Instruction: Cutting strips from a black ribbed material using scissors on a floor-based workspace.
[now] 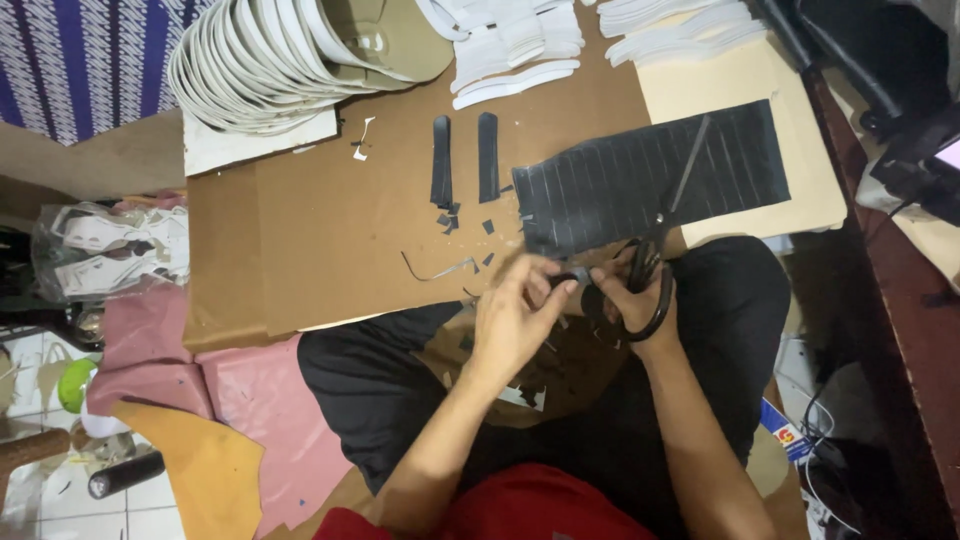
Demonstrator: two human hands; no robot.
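Over lap | right hand (pixel 632 295) grips scissors (pixel 668 215) | left hand (pixel 512 318) pinches strip (pixel 562 281)

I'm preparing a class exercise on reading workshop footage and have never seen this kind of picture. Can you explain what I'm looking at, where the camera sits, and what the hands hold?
There is one picture, from a camera worn on a person's head, looking down at their own two bare hands. The person sits at a brown board. The right hand holds black scissors, blades pointing away over a dark sheet marked in strips. The left hand pinches a small dark piece beside the scissor handles. On the board lie two cut strips, small scraps and stacks of white cut shapes.
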